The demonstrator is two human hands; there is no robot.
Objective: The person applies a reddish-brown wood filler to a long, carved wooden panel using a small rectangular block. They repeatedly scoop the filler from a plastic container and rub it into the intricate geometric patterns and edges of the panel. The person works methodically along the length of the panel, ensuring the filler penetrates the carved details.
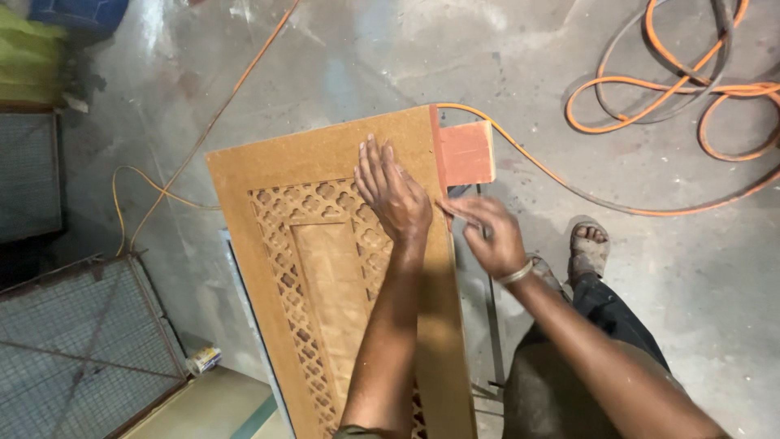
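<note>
A brown carved wooden panel (325, 162) with a lattice pattern and a plain centre field stands tilted before me. My left hand (392, 191) lies flat on its upper right part, fingers together and pointing away. My right hand (486, 234) pinches at the panel's right edge, just below a reddish strip (466, 152) that sticks out past the top right corner. Whether the fingers hold the strip's lower end or something small, I cannot tell. A metal bangle sits on the right wrist.
Orange cable (666, 89) coils on the concrete floor at the upper right and runs behind the panel. Wire-mesh frames (81, 333) lie at the left. My sandalled foot (589, 244) stands right of the panel, beside a thin metal stand (492, 325).
</note>
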